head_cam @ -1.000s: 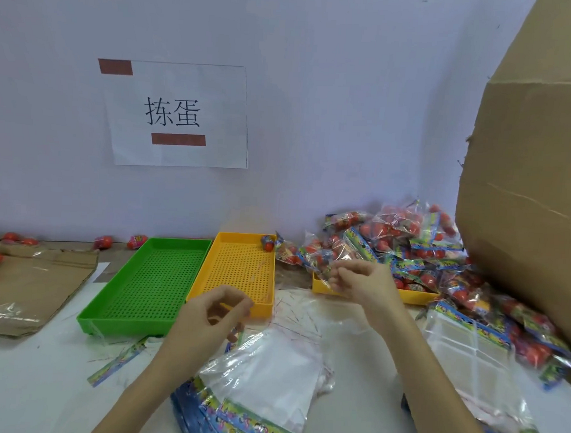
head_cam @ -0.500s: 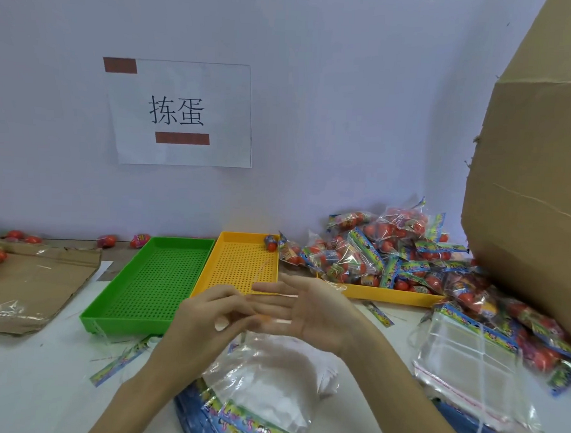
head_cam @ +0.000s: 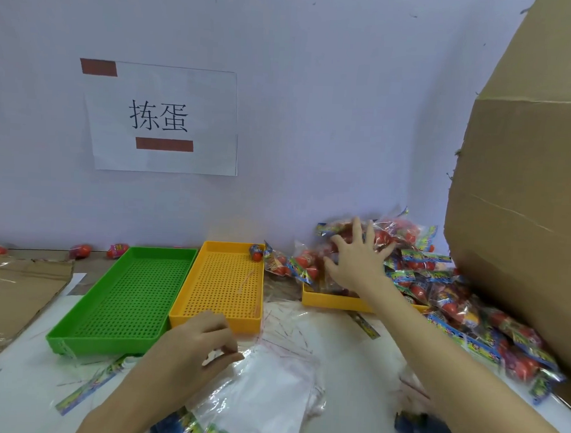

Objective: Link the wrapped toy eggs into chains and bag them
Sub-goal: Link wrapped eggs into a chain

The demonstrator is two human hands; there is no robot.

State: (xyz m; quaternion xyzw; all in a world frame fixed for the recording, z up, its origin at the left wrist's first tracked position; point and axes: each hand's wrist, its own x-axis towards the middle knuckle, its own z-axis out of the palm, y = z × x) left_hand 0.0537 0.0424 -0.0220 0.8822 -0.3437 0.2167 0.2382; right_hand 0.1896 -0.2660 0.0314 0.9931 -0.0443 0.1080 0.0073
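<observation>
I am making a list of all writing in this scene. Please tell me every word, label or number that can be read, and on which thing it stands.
"拣蛋": black characters on the white paper sheet taped to the wall.
Print on the colourful header strips of the bagged eggs: too blurred to read.
Print on the loose strip lying on the table: too blurred to read.
The cardboard box: no writing visible.

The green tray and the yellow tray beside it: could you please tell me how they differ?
The green tray sits left of the yellow tray, their long sides touching. The green tray holds nothing that shows; the yellow tray has one wrapped egg in its far right corner and a few thin strands on its floor. The green tray reaches nearer the person than the yellow one. Both are rectangular, shallow and perforated.
</observation>
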